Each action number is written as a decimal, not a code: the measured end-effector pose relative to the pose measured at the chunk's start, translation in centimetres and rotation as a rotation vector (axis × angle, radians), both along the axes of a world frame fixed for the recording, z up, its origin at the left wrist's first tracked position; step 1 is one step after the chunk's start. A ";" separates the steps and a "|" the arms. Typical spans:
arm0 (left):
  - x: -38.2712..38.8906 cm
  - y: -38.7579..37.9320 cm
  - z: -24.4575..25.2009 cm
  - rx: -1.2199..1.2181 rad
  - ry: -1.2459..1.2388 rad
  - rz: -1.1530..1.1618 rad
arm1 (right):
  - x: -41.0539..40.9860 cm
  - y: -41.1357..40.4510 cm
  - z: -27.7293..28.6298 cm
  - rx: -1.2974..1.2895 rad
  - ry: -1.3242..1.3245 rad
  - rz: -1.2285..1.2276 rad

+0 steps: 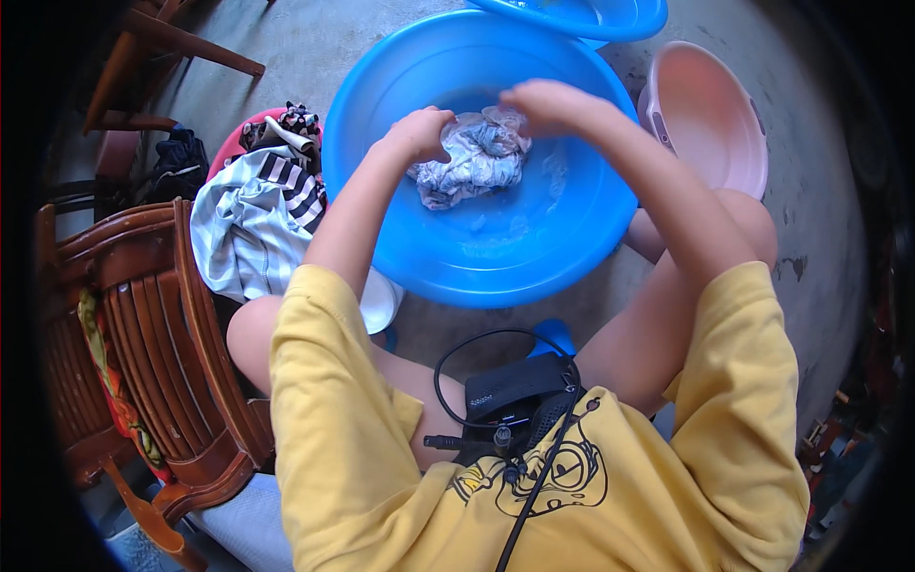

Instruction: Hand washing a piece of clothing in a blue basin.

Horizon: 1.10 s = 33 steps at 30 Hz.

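A bunched, wet, pale garment (475, 161) with a bluish pattern lies in a large blue plastic basin (493, 279). My left hand (423, 136) grips the garment's left side, thumb and fingers spread around the cloth. At its upper right is my right hand (547, 107), blurred and curled over the edge; its fingertips are partly hidden, so I cannot tell whether it grips the cloth. A little water with suds (554, 179) shows on the basin's bottom, right of the garment.
Left of the basin, a light striped garment (246, 222) and other clothes overhang a pink basin (221, 154). A wooden chair (164, 343) stands nearer. An empty-looking pink tub (715, 114) tilts at the right. Another blue basin (622, 25) touches the far rim. A black cable (532, 500) crosses my shirt.
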<state>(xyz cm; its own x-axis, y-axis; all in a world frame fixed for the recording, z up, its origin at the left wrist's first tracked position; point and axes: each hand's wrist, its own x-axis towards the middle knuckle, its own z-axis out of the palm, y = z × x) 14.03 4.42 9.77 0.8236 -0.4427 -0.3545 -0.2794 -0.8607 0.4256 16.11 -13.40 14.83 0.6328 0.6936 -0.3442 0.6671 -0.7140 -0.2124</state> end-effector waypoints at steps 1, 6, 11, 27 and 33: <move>0.1 0.2 -1.1 0.028 -0.018 0.043 | -0.4 -0.7 -1.2 -0.104 0.018 0.028; -2.0 -2.4 -7.1 0.045 -0.144 0.166 | 0.2 -2.9 -7.5 -0.197 0.085 -0.038; -5.5 -2.8 -12.6 -0.104 -0.269 0.501 | -4.2 1.9 -18.6 0.580 -0.075 -0.376; -3.9 -3.0 -13.2 -0.458 -0.514 0.603 | -4.6 3.9 -18.4 1.026 -0.063 -0.722; -4.1 -2.5 -11.2 -0.932 -0.197 0.783 | -4.5 4.6 -16.6 1.200 0.150 -0.813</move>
<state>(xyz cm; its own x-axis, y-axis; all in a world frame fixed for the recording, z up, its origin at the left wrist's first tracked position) 9.91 1.92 -1.47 0.9842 0.1767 -0.0076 0.0462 -0.2154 0.9754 11.60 -8.83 -1.80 0.9938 0.0815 0.0758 0.0923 -0.2231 -0.9704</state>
